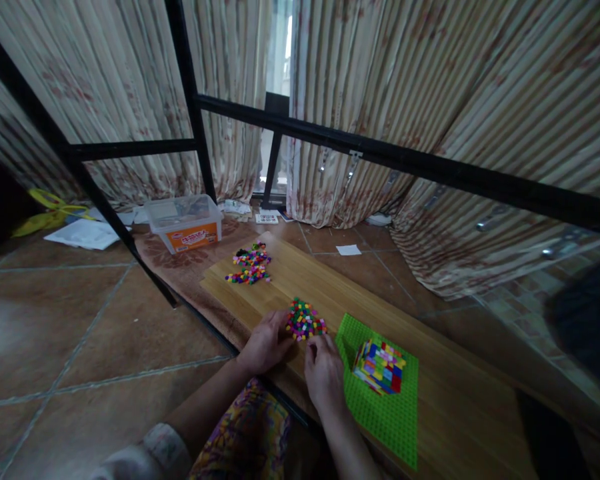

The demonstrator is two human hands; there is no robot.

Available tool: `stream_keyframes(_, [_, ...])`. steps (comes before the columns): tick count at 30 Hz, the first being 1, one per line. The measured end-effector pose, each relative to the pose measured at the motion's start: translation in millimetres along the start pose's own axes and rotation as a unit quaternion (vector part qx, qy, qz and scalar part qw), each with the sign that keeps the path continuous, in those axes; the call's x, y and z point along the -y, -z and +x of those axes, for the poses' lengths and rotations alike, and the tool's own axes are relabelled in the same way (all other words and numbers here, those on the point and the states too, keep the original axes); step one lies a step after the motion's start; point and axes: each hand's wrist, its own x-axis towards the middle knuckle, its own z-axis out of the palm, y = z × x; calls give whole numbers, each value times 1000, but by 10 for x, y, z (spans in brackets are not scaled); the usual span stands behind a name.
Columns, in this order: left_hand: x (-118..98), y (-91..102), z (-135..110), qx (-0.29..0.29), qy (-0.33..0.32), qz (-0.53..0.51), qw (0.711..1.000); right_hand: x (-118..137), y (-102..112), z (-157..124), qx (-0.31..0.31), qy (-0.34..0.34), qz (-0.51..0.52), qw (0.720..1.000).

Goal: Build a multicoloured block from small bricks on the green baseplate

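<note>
My left hand [266, 343] rests on the wooden board [450, 400] with its fingers curled against the left side of a small pile of tiny coloured bricks [305, 319]. Close on the pile's near right side, my right hand [325, 373] has its fingers bent down at the bricks. Whether either hand pinches a brick is hidden. To the right lies a green baseplate [400, 417] bearing a multicoloured block built of bricks [380, 367].
A second scatter of small bricks [250, 265] lies at the board's far end. Behind it stands a clear plastic box with an orange label [185, 223]. A black metal frame [330, 140] and curtains close the back; papers [83, 233] lie on the tiled floor.
</note>
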Motion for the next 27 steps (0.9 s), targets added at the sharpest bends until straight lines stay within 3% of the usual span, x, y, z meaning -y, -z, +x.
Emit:
stream_keyframes(6, [-54,-47,14,-2,21,12,1000,23,24,28,25,-23,10,999])
stream_keyframes(15, [-70,-103,143,19,65,29,997,135,96,53,8,-18,27,999])
stream_keyframes(22, [-37,-69,141,-20,10,53,998,237,666,-247,-21,-64,147,987])
stream_keyframes(27, [-31,-19,286,-83,48,87,992,-146,1075,-526,-133,-188,211,950])
